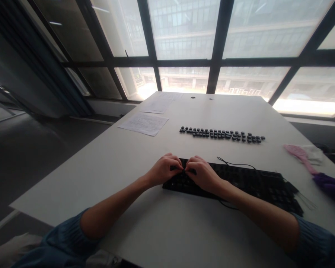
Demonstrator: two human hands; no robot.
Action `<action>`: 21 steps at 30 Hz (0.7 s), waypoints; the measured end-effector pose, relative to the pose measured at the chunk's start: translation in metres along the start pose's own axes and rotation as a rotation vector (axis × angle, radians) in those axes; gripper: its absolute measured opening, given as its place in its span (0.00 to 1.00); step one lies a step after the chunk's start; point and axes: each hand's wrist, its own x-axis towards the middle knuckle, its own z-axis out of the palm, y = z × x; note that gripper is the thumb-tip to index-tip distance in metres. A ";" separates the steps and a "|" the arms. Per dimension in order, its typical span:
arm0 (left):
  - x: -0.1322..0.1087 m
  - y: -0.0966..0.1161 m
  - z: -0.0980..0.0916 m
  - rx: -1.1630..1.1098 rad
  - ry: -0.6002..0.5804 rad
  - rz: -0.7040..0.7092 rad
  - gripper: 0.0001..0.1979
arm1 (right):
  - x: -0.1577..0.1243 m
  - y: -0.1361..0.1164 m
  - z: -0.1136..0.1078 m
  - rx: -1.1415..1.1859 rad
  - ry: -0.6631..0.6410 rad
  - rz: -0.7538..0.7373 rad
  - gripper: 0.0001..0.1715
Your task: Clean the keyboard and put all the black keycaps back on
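Note:
A black keyboard (240, 182) lies on the white table, slanting down to the right. My left hand (167, 167) is over its left end, thumb and fingers pinched together. Right beside it, my right hand (199, 169) is pinched too, and the fingertips of both hands almost meet just above the keys. Whatever is between the fingertips is small, dark and mostly hidden. Beyond the keyboard, several loose black keycaps (220, 134) are laid out in rows.
Sheets of paper (145, 124) lie at the far left of the white table (100, 175). A black cable (237, 164) loops behind the keyboard. At the right are a pink brush (298, 152), a white cloth (314, 154), a purple cloth (331, 186) and a thin wire tool (307, 201).

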 end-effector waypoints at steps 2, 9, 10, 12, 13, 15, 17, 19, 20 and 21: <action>-0.001 -0.001 -0.001 0.014 -0.016 0.009 0.03 | -0.001 0.000 -0.001 -0.006 -0.002 -0.001 0.08; 0.000 0.012 -0.011 0.156 -0.115 0.057 0.08 | -0.002 -0.009 -0.009 -0.138 -0.061 0.005 0.10; 0.000 0.014 -0.012 0.168 -0.126 0.062 0.09 | -0.002 -0.011 -0.010 -0.157 -0.068 0.005 0.11; 0.001 0.016 -0.013 0.177 -0.141 0.064 0.10 | -0.001 -0.014 -0.011 -0.183 -0.077 0.001 0.11; 0.001 0.016 -0.013 0.177 -0.148 0.063 0.11 | -0.001 -0.014 -0.011 -0.192 -0.082 -0.001 0.11; 0.002 0.016 -0.014 0.169 -0.159 0.055 0.12 | -0.001 -0.015 -0.012 -0.198 -0.093 0.002 0.11; 0.002 0.014 -0.014 0.151 -0.170 0.049 0.13 | -0.001 -0.014 -0.011 -0.196 -0.106 0.008 0.11; 0.003 0.011 -0.014 0.121 -0.174 0.043 0.13 | -0.001 -0.013 -0.011 -0.192 -0.114 0.013 0.11; 0.003 0.010 -0.014 0.102 -0.173 0.039 0.13 | -0.001 -0.012 -0.011 -0.191 -0.115 0.011 0.11; 0.003 0.008 -0.014 0.083 -0.172 0.034 0.12 | -0.002 -0.011 -0.011 -0.191 -0.113 0.008 0.11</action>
